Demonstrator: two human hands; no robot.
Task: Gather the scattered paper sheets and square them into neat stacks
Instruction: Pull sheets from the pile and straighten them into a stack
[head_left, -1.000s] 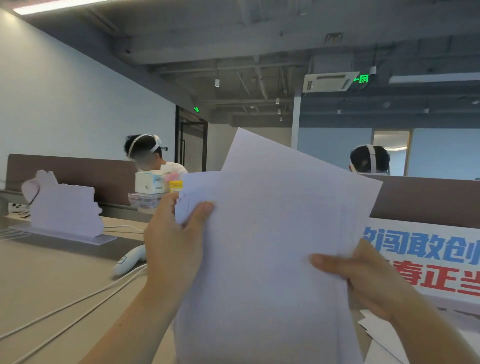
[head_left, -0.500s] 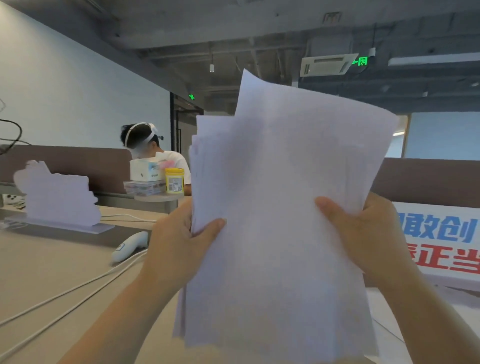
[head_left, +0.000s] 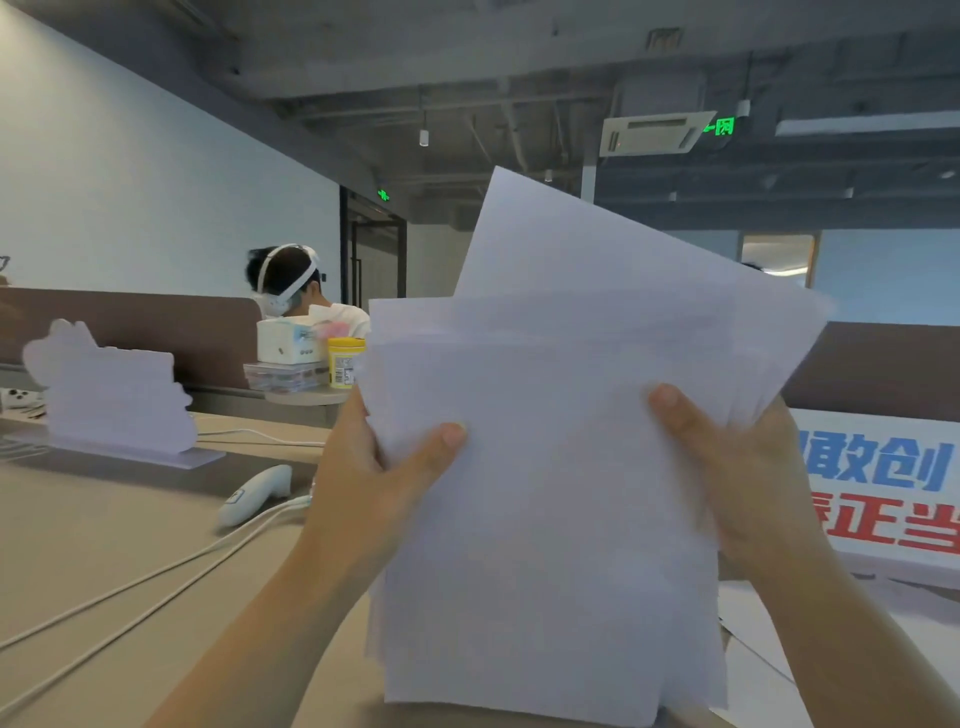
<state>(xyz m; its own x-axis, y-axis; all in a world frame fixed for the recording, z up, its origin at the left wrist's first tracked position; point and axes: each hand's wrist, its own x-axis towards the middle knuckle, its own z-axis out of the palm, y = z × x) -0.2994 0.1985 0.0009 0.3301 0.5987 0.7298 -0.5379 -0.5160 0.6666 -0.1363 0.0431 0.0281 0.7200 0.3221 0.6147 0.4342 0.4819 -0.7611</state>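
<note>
A bundle of white paper sheets (head_left: 561, 467) stands upright in front of me, its lower edge just above the beige table (head_left: 104, 561). The sheets are uneven: one sheet at the back sticks up tilted to the right above the others. My left hand (head_left: 374, 488) grips the bundle's left edge with the thumb on the front. My right hand (head_left: 737, 478) grips the right edge, thumb on the front too. More loose white sheets (head_left: 769, 623) lie on the table at the lower right.
A white handheld controller (head_left: 254, 493) and white cables (head_left: 156, 577) lie on the table to the left. A white cut-out sign (head_left: 109, 395) stands further left. A tissue box (head_left: 291, 340) and yellow jar (head_left: 343, 361) sit behind. A printed banner (head_left: 883, 488) stands right. A person sits beyond the divider.
The bundle rose in front of me and then came back down a little. My right hand shifted from the lower right edge up to the mid right edge. Both hands still hold it.
</note>
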